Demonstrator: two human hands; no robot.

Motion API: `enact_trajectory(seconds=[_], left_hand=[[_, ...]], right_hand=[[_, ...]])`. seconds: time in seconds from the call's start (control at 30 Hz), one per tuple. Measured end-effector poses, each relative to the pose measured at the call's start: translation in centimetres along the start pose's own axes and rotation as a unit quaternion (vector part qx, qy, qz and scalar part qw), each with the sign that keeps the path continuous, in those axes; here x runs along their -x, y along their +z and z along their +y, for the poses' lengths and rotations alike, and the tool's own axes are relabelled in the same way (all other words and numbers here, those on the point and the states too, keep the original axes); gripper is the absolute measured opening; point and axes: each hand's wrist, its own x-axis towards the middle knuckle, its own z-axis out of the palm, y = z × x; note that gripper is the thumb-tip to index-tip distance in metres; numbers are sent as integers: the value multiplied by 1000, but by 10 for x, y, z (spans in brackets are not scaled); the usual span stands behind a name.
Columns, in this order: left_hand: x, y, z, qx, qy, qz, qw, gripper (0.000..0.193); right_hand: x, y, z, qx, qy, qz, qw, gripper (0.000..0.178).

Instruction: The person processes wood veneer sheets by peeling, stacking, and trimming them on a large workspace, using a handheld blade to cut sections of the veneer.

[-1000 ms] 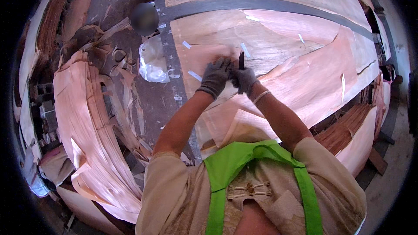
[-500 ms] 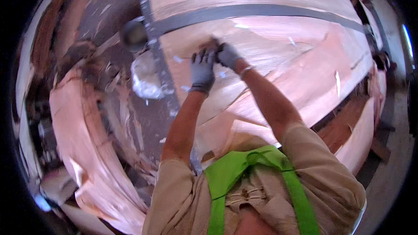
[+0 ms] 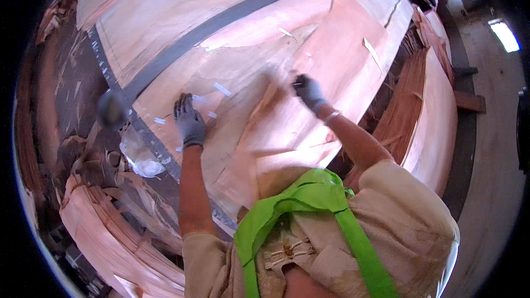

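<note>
A large veneer sheet is spread over the table, and its near edge is curved and uneven, with one split running in from the far right side. A second sheet is laid on top of it nearer to the person; its left edge is ragged and stands a little lifted.

The left hand, in a grey glove, is laid flat on the wood with the fingers spread, just beside the ragged edge. The right hand, also gloved, is closed around a small dark tool; the tool is blurred, so its kind cannot be told. Both hands are kept well apart, and open wood is left between them.

Short white tape strips are seen on the surface near the left hand. A dark band is drawn across the far part of the table. The wood is thin, pale pink-brown, with fine grain and a matt face.

To the left, the table edge is crowded by a crumpled clear bag and curled veneer scraps. To the right, a stack of sheets is placed close beside the table, and beyond it the grey floor is seen.
</note>
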Motion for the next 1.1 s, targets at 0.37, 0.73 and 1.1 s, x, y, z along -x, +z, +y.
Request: enact_trajectory(seconds=[0.37,0.73,1.1], left_hand=[[111,-11,272,116,316,-207,919,59],[107,-6,262,27,97,-311,945,13],[72,-40,263,-124,54,-110,985,75]], right_hand=[[204,-62,226,-390,360,255,809,20],[174,-95,134,-502,215,122,829,29],[267,-90,195,-514,267,57,813,27]])
